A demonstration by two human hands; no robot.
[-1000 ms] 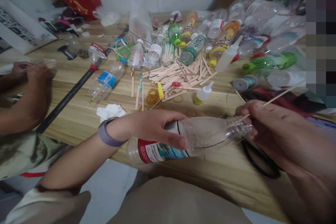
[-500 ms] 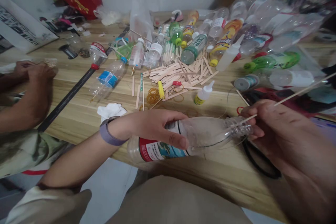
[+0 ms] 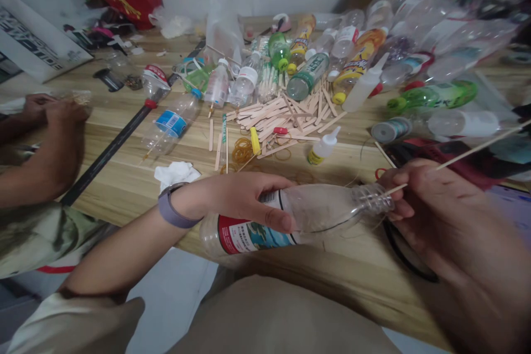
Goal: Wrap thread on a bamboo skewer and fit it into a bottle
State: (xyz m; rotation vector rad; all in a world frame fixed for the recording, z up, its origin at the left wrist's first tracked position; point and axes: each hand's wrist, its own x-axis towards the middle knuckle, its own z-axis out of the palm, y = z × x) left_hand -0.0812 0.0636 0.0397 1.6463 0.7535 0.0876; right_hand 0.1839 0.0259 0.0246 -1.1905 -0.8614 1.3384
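Note:
A clear plastic bottle (image 3: 327, 210) with a red and blue label lies on its side at the table's front edge, its open neck pointing right. My left hand (image 3: 249, 204) is closed over its labelled middle, thumb on the near side. In a pinch at the bottle mouth, my right hand (image 3: 431, 210) holds a thin wooden stick (image 3: 477, 149). The stick's tip is at the neck opening; how far it reaches inside is hard to tell. A black loop (image 3: 406, 254) lies below the neck, partly behind my right hand.
Beyond the bottle lie a heap of flat wooden sticks (image 3: 290, 113), rubber bands (image 3: 241, 150), a small glue bottle (image 3: 323, 146) and a white tissue (image 3: 176, 175). Several plastic bottles fill the back right. At the left are another person's hands (image 3: 62, 113) and a black bar (image 3: 112, 149).
The stick shows less inside the bottle neck, as if drawn back slightly to the right. The bottle has shifted a little left under my left hand.

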